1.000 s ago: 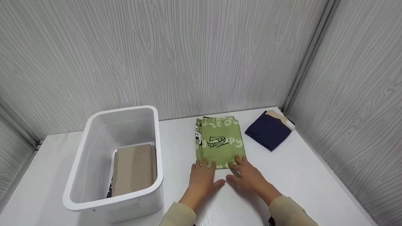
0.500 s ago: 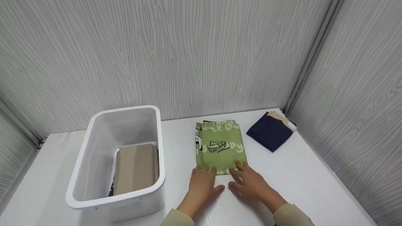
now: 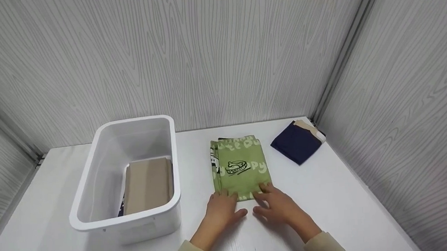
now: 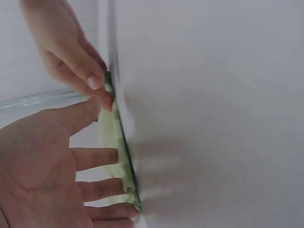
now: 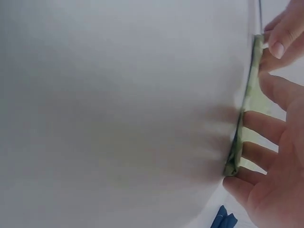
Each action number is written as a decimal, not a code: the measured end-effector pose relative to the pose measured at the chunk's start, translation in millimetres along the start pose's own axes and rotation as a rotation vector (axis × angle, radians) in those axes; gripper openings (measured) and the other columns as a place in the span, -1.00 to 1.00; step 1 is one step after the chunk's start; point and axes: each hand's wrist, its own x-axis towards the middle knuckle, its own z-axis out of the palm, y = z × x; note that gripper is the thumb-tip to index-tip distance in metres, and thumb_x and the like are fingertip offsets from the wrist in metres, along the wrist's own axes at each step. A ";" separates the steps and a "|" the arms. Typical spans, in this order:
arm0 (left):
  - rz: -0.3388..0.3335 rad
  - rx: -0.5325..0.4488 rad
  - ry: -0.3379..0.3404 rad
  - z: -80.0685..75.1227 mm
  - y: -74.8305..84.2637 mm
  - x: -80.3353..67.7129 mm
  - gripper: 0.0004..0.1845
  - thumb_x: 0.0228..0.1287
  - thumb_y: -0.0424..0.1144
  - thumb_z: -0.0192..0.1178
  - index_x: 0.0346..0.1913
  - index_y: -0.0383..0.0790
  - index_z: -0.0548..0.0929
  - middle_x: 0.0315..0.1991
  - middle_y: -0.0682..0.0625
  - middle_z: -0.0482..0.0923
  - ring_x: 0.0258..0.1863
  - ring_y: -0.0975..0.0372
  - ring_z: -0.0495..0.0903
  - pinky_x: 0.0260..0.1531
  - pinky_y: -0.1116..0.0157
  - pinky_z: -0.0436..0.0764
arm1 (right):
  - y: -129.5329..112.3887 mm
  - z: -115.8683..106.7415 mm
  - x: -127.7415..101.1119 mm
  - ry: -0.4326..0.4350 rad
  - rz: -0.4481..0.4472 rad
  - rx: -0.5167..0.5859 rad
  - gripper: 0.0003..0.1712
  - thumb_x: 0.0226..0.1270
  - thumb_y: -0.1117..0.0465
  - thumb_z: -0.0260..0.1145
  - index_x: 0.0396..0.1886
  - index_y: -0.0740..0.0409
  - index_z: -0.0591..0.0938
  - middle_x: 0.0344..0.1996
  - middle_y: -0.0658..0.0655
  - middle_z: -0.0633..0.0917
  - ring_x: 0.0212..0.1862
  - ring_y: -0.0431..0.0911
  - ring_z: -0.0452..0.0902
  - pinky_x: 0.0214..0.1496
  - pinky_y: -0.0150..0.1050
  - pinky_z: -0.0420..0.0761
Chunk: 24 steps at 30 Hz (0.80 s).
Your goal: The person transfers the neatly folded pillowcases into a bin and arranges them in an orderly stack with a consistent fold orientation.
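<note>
The table (image 3: 195, 156) is white, lies beneath both grips and carries every item noted here. A deep white tub (image 3: 152, 227) stands left of the left grip, apart from it, and is occupied. The green cloth (image 3: 243, 165), printed and folded into a rectangle, lies flat directly ahead of both grips. The left grip (image 3: 221, 210) rests extended fingers on its near-left corner, the right grip (image 3: 277, 207) on its near-right corner; neither is curled round anything. Finding: ahead of the left grip, the side layers are out of line. In my judgement, uneven pressure or a pull from one grip alone could slide these layers and skew the fold. Inside the tub, left of the left grip, lies a folded brown cloth (image 3: 147, 185). A navy cloth (image 3: 296, 142) lies angled, ahead and right of the right grip. Also in the tub, a dark patterned piece (image 3: 121, 207) shows beside the brown cloth, mostly hidden. A tan piece (image 3: 306, 127) shows at the navy cloth's far edge
</note>
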 end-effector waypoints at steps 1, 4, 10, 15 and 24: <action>0.003 -0.009 -0.008 -1.2 0.8 -1.2 -0.34 0.16 0.23 0.33 0.12 -0.24 0.65 0.00 -0.23 0.58 -0.03 -0.12 0.57 0.03 -0.03 0.55 | -0.9 -1.0 -1.6 -0.005 0.000 -0.004 -0.36 0.33 -0.12 0.33 0.31 0.09 0.57 0.45 0.34 0.33 0.47 0.38 0.12 0.42 0.23 0.28; 0.009 -0.018 -0.021 -4.1 2.8 -4.8 -0.38 0.16 0.21 0.34 0.07 -0.25 0.67 -0.05 -0.23 0.59 -0.08 -0.10 0.58 -0.02 -0.03 0.57 | -5.2 -2.8 -6.0 -0.021 0.013 -0.006 -0.37 0.32 -0.09 0.34 0.31 0.11 0.57 0.45 0.34 0.33 0.47 0.37 0.12 0.42 0.23 0.28; -0.004 -0.047 -0.031 -7.5 1.8 -13.0 -0.44 0.16 0.17 0.34 -0.02 -0.26 0.70 -0.12 -0.23 0.61 -0.13 -0.10 0.59 -0.06 -0.03 0.58 | -17.2 -5.5 -8.4 -0.069 0.023 -0.020 -0.38 0.30 -0.09 0.35 0.28 0.11 0.60 0.43 0.33 0.36 0.42 0.32 0.26 0.40 0.21 0.32; -0.017 -0.106 -0.028 -10.3 -2.4 -17.8 -0.49 0.18 0.13 0.33 -0.06 -0.26 0.71 -0.09 -0.25 0.63 -0.05 -0.14 0.59 0.00 -0.05 0.57 | -19.1 -7.6 -5.1 -0.100 0.010 0.000 -0.41 0.29 -0.07 0.35 0.24 0.12 0.63 0.39 0.32 0.42 0.37 0.28 0.36 0.36 0.20 0.37; -0.011 -0.160 -0.040 -17.0 -1.5 -12.4 -0.57 0.20 0.09 0.33 -0.10 -0.22 0.71 -0.08 -0.25 0.61 -0.05 -0.13 0.57 -0.07 -0.07 0.59 | -8.3 -13.1 -9.8 -0.065 0.016 0.165 -0.46 0.33 -0.05 0.31 0.23 0.11 0.64 0.39 0.34 0.41 0.39 0.33 0.31 0.36 0.29 0.32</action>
